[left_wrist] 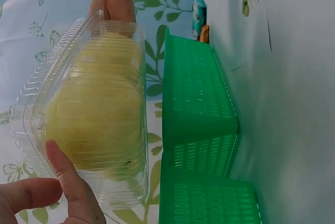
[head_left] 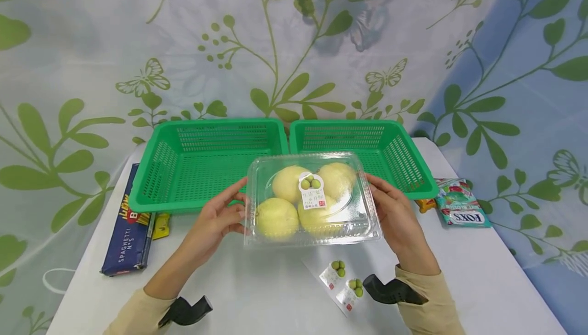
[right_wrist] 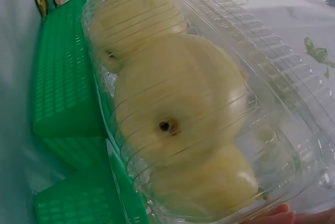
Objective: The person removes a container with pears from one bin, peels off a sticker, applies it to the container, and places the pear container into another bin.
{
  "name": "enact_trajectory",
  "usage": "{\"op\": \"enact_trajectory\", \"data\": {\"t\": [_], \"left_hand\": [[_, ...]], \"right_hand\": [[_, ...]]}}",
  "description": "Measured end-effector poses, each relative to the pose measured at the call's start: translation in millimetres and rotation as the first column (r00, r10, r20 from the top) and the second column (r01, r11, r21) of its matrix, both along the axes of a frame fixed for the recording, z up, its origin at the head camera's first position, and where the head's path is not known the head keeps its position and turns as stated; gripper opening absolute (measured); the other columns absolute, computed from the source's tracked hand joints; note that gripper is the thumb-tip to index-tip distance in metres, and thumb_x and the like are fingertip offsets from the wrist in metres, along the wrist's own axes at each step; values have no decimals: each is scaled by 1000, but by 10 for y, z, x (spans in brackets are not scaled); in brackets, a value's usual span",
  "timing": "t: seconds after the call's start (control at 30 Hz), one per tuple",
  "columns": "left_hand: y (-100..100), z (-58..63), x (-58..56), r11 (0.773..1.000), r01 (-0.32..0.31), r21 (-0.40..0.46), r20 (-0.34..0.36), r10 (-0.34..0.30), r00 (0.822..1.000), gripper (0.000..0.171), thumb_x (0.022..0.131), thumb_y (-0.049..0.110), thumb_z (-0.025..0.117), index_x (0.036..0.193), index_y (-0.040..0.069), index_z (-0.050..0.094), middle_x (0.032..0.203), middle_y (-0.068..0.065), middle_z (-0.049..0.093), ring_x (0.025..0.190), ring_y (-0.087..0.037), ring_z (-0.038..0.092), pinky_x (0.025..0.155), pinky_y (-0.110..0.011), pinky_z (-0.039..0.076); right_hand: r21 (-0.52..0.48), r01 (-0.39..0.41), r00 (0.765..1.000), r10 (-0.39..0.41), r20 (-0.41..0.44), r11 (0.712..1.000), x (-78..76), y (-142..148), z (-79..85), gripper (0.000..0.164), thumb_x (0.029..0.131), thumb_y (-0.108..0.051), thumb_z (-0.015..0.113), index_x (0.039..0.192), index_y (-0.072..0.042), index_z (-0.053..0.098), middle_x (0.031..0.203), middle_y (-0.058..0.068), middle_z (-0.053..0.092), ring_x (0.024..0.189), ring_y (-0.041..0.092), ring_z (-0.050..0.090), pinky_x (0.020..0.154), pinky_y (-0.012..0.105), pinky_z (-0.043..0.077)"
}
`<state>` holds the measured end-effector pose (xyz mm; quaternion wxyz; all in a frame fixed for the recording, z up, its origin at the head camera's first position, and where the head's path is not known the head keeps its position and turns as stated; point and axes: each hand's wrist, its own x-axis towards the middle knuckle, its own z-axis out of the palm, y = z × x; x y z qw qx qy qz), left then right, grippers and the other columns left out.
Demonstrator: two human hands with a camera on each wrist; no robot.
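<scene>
A clear plastic clamshell box (head_left: 367, 228) of round, pale yellow fruit (head_left: 277, 219) is held up above the table, tilted toward the head camera. The fruit look like pears. On its lid is a white label (head_left: 314, 194) with a picture of green fruit. My left hand (head_left: 221, 216) grips the box's left side, a finger (left_wrist: 64, 164) against its clear wall. At the opposite side my right hand (head_left: 396, 218) holds it, with its fingers partly hidden behind the box.
Two green plastic baskets (head_left: 209, 206) (head_left: 424, 189) stand side by side behind the box. Left lie a blue spaghetti pack (head_left: 128, 238) and a yellow packet (head_left: 161, 226). Right are a teal Fox's bag (head_left: 461, 205) and an orange packet (head_left: 426, 205). A label sheet (head_left: 337, 286) lies in front.
</scene>
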<state>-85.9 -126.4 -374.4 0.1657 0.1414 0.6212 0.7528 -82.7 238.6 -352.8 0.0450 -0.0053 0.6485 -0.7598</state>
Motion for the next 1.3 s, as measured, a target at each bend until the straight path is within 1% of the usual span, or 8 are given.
{"op": "enact_trajectory", "data": {"t": [0.2,0.33,0.43,0.53,0.67,0.83,1.1,1.3], "left_hand": [[33,32,-41,999,-32,-1,8,32,999,68,100,2,52,161,8,22,109,2,49,79,-1,60,71,-25,61],[102,85,-93,997,-72,-13,39,72,997,66,99,1,48,160,10,25,109,2,49,80,-4,57,70,-25,60],[167,112,-145,996,-87,1,61,87,994,68,96,0,47,160,9,25,109,2,49,82,-4,55,70,-25,59],[246,129,-218,996,-92,16,75,90,993,70,94,1,46,160,9,25,109,2,48,82,-5,54,70,-25,58],[370,131,-344,993,-117,24,88,114,990,71,92,2,48,160,13,28,107,3,47,81,-6,53,69,-24,56],[503,110,-482,986,-154,58,115,146,983,73,90,0,51,159,15,31,103,3,46,75,-8,50,64,-22,52],[618,109,-554,984,-164,65,112,156,981,73,90,0,50,158,16,33,101,3,45,70,-8,49,62,-22,51],[690,157,-628,989,-138,53,93,133,987,72,90,3,49,159,15,30,100,3,47,72,-9,50,64,-23,52]], "right_hand": [[17,30,999,-31,28,999,-44,-23,36,32,107,-27,48,137,-19,55,122,-14,63,106,4,63,85,19,55],[24,33,998,-34,59,999,-93,-20,63,37,107,-30,47,141,-16,51,122,-14,61,104,3,63,83,18,55],[8,38,996,-38,76,999,-153,-8,90,36,107,-30,47,141,-16,51,119,-13,62,101,2,63,81,16,55],[-16,56,995,-55,81,998,-221,18,115,38,107,-30,47,141,-14,51,121,-11,60,103,2,61,81,15,56],[-23,99,992,-97,75,995,-309,51,133,37,107,-28,47,141,-13,51,122,-8,57,104,3,59,80,14,55],[-49,133,988,-129,82,990,-402,85,131,30,108,-25,46,134,-15,57,112,-9,62,92,2,62,75,14,55],[-102,144,986,-134,103,984,-477,171,139,23,107,-23,48,125,-19,61,101,-10,67,82,0,64,69,15,56],[-78,141,986,-132,103,987,-541,262,173,29,107,-25,47,133,-16,55,102,-11,65,83,0,61,67,14,54]]}}
